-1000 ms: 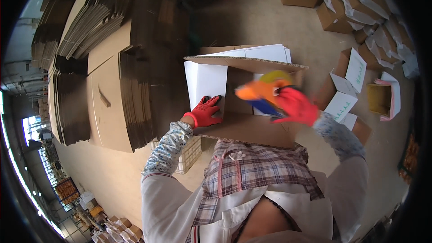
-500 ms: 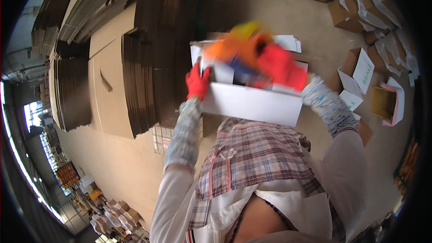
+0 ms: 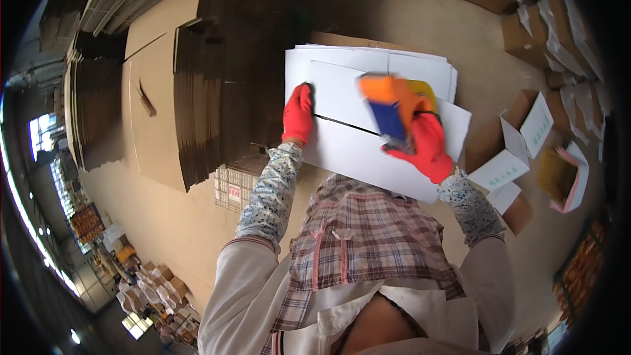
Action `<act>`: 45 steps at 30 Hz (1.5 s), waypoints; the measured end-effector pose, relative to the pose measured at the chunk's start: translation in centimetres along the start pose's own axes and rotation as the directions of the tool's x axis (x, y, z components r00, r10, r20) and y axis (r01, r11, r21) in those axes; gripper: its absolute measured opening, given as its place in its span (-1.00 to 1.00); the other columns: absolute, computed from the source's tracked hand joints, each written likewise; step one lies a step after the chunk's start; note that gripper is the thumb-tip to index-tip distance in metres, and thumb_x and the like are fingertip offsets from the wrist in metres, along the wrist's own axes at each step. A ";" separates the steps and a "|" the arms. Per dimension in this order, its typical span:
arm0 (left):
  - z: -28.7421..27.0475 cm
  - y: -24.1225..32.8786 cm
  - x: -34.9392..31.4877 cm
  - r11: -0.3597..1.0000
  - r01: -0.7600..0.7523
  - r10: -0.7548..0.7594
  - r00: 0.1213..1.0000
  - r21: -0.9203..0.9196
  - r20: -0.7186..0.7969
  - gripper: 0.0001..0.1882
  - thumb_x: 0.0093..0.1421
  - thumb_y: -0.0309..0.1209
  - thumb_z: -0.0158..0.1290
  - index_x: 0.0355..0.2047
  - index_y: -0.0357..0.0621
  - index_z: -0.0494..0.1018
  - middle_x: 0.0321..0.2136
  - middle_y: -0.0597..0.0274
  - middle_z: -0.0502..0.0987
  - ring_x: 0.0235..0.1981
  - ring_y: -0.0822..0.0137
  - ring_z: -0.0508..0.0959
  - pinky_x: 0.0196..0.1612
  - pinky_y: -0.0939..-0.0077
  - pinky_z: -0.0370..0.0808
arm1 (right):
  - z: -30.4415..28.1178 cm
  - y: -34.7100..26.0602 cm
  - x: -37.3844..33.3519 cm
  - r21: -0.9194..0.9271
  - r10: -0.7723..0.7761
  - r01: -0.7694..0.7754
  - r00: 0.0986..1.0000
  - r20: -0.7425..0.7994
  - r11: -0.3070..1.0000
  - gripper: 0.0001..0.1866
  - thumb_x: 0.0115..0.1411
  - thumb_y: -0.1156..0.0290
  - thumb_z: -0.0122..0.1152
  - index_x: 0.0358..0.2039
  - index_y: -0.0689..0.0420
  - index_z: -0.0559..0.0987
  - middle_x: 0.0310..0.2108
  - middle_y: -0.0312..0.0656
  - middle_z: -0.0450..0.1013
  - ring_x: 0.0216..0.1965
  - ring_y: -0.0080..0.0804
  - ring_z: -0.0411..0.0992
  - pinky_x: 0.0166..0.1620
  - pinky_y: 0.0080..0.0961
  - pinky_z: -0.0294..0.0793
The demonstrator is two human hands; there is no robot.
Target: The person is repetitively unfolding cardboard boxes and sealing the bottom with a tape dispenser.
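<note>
A white cardboard box (image 3: 368, 163) lies in front of my body, its top flaps folded down nearly flat with a narrow dark gap between them. My left hand (image 3: 299, 116), in a red work glove, is closed at the box's left side, beside the end of that gap. In my right hand (image 3: 430, 151), gloved the same way, is an orange and blue tape dispenser (image 3: 388, 105) with a yellow part behind. It is held above the right half of the flaps and is somewhat blurred. The glove hides its handle.
More flat white cardboard (image 3: 420, 66) lies beneath and beyond the box. Tall stacks of flattened brown cartons (image 3: 161, 85) stand on the left. Open cartons with white flaps (image 3: 519, 138) sit on the floor at right, and lined brown cartons (image 3: 552, 33) stand farther back.
The open box's flaps have come down over its inside. My right hand has turned the tape dispenser more upright and lower; my left hand has stayed at the left side.
</note>
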State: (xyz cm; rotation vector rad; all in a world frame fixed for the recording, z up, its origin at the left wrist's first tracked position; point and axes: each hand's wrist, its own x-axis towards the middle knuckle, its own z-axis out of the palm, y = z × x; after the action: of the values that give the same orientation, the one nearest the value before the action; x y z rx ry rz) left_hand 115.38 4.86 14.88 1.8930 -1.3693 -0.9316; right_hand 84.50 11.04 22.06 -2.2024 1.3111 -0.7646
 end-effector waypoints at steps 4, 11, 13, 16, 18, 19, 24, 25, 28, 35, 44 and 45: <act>-4.1 3.4 0.1 0.970 -0.005 -0.053 0.971 0.245 0.231 -0.55 0.26 -0.19 -0.08 0.04 -0.25 0.33 -0.12 -0.05 0.49 -0.04 0.06 0.46 0.02 0.45 0.35 | 2.1 -2.4 6.8 -0.047 -0.523 0.526 0.850 0.054 0.849 -0.73 -0.05 0.39 0.21 -0.30 0.19 0.50 -0.35 -0.14 0.47 -0.29 -0.18 0.44 -0.11 -0.35 0.42; -14.2 10.6 -2.9 0.894 -0.373 0.445 0.663 -0.249 0.602 -0.43 0.07 -0.23 0.15 0.06 -0.18 0.33 0.13 -0.02 0.27 0.22 0.10 0.17 0.26 0.20 -0.01 | 4.6 -1.6 7.1 0.061 -0.554 0.551 0.832 0.038 0.832 -0.77 -0.05 0.49 0.14 -0.29 0.09 0.53 -0.32 -0.20 0.50 -0.28 -0.30 0.46 -0.17 -0.42 0.46; -14.4 11.1 -3.7 0.904 -0.428 0.325 0.683 -0.002 0.654 -0.35 0.03 0.00 0.13 -0.06 -0.31 0.41 0.06 -0.03 0.34 0.18 -0.03 0.20 0.26 0.07 -0.04 | 4.9 -1.5 6.8 0.026 -0.572 0.572 0.819 0.046 0.820 -0.78 -0.02 0.47 0.13 -0.29 0.08 0.53 -0.31 -0.22 0.50 -0.27 -0.31 0.46 -0.17 -0.43 0.45; -13.8 11.6 -4.8 0.896 -0.116 0.382 0.694 -0.428 0.610 -0.51 0.05 -0.16 0.12 -0.12 -0.30 0.44 -0.01 -0.01 0.40 0.15 -0.02 0.23 0.24 0.06 -0.01 | 4.2 -2.4 7.6 0.103 -0.622 0.617 0.783 0.013 0.780 -0.81 0.03 0.45 0.10 -0.29 0.06 0.54 -0.30 -0.22 0.50 -0.25 -0.31 0.46 -0.15 -0.45 0.45; -13.5 11.6 -5.2 0.893 -0.005 0.296 0.761 -0.450 0.578 -0.59 0.07 -0.25 0.11 -0.15 -0.30 0.43 -0.08 0.06 0.43 0.05 0.11 0.30 0.14 0.20 0.10 | 2.8 -3.4 8.4 0.158 -0.672 0.654 0.728 0.135 0.740 -0.76 -0.01 0.34 0.22 -0.30 0.13 0.52 -0.32 -0.18 0.48 -0.25 -0.25 0.44 -0.15 -0.38 0.44; -13.5 11.4 -5.3 0.873 0.102 0.203 0.814 -0.477 0.544 -0.67 0.09 -0.34 0.09 -0.18 -0.30 0.42 -0.15 0.13 0.45 -0.05 0.24 0.36 0.05 0.34 0.22 | 1.6 -3.8 8.7 0.323 -0.584 0.514 0.793 0.172 0.794 -0.66 -0.08 0.27 0.29 -0.31 0.17 0.50 -0.33 -0.15 0.46 -0.25 -0.21 0.43 -0.15 -0.35 0.43; -14.0 6.1 -2.6 0.872 -0.049 0.004 0.996 -0.487 -0.093 -0.89 0.21 -0.43 -0.01 -0.30 -0.20 0.42 -0.44 0.39 0.45 -0.38 0.59 0.39 -0.32 0.68 0.33 | -3.2 -4.5 8.8 0.551 -0.174 -0.111 0.882 0.438 0.827 -0.43 -0.07 0.21 0.38 -0.17 0.36 0.43 -0.38 0.02 0.44 -0.29 -0.10 0.43 -0.23 -0.34 0.40; -13.8 4.2 -1.9 0.950 -0.110 0.042 0.972 -0.291 -0.231 -0.91 0.20 -0.43 0.00 -0.33 -0.18 0.43 -0.47 0.35 0.46 -0.41 0.52 0.41 -0.35 0.62 0.33 | -3.2 -4.5 8.7 0.517 -0.187 -0.112 0.851 0.491 0.849 -0.43 -0.07 0.21 0.38 -0.17 0.36 0.43 -0.38 0.02 0.44 -0.29 -0.10 0.43 -0.23 -0.34 0.40; -11.2 -2.2 0.2 0.851 -0.224 0.408 0.852 0.475 -0.328 -0.90 0.11 -0.41 0.06 -0.48 -0.13 0.40 -0.56 0.19 0.45 -0.48 0.20 0.44 -0.41 0.33 0.34 | -2.0 -5.2 8.3 0.500 0.128 -0.563 0.738 0.663 0.658 -0.52 0.02 0.23 0.28 -0.15 0.31 0.44 -0.40 -0.01 0.48 -0.37 -0.15 0.47 -0.30 -0.36 0.42; -3.5 -11.2 1.3 0.808 -0.003 -0.293 0.866 0.589 0.405 -0.37 0.14 0.10 -0.16 0.20 0.23 0.11 0.18 0.08 0.15 0.14 0.15 0.27 0.12 -0.17 0.07 | 1.2 -7.6 9.5 0.328 0.130 -0.439 0.741 0.659 0.836 -0.52 0.13 0.07 0.09 -0.07 0.17 0.49 -0.46 -0.12 0.52 -0.51 -0.34 0.52 -0.31 -0.45 0.47; -2.2 -7.2 -2.7 0.988 -0.115 0.130 0.978 -0.100 0.163 -0.62 0.28 -0.24 -0.11 0.01 -0.20 0.33 -0.25 -0.08 0.51 -0.15 0.07 0.49 -0.10 0.33 0.40 | 1.0 -6.6 9.4 0.471 -0.247 -0.064 0.785 0.568 0.880 -0.50 0.14 0.13 0.09 0.09 -0.06 0.33 -0.38 -0.09 0.52 -0.40 -0.27 0.51 -0.31 -0.37 0.47; -2.1 -6.3 -3.1 0.950 0.159 -0.105 0.974 -0.270 0.203 -0.62 0.29 -0.27 -0.12 0.03 -0.23 0.33 -0.20 -0.07 0.51 -0.11 0.16 0.50 -0.07 0.40 0.38 | -0.3 -5.6 8.1 0.393 -0.104 -0.214 0.755 0.648 0.894 -0.47 0.15 0.11 0.10 0.10 0.02 0.32 -0.31 -0.05 0.51 -0.36 -0.31 0.51 -0.28 -0.41 0.47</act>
State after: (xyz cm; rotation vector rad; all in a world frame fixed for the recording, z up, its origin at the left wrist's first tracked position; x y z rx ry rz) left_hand 119.74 9.70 11.51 1.7266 -1.1458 -1.3275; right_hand 91.01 6.27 27.69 -1.7797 0.7366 -0.1762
